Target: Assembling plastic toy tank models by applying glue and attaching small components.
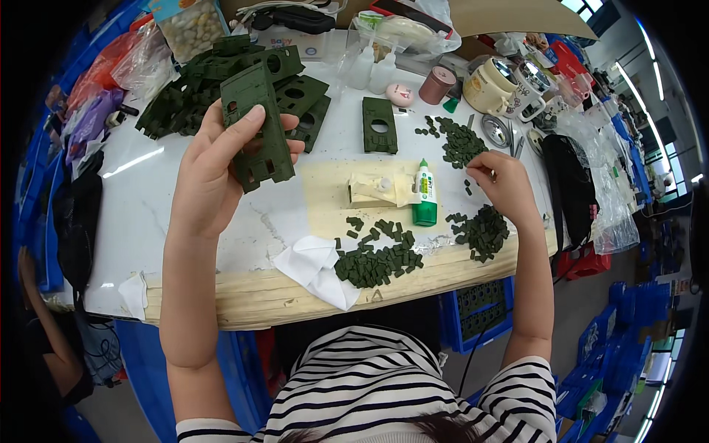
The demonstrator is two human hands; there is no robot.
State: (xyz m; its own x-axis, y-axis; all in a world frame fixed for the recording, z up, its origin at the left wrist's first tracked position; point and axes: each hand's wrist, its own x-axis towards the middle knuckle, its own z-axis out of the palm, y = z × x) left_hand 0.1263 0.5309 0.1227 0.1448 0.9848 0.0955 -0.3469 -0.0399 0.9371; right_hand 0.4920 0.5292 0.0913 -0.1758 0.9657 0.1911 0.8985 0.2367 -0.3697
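Now, left hand [210,170] grips a green panel [269,139], more panels [196,85] heaped beyond it! Right hand [506,184] pinches, contents impossible to tell. Finished work's unclear; plenty looks left, loose green pieces [380,262] piled beyond, below and leftward of that hand.

Far edge of the white tabletop [140,214]: black case [295,21], two pale squeeze bottles [383,72], side by side; pink round case [399,94] just beside a dusky-pink cylinder [437,85]; farther right, cream mug [489,87], with white mug [527,90] next to it; coiled silvery ring [496,131] lying near both; crumpled white cloth [314,269] at the near edge; left side, purple bag [92,125] and hanging black bag [80,221]; right side, clear plastic sheeting [617,221] draping down; blue bins [598,332] at lower right.
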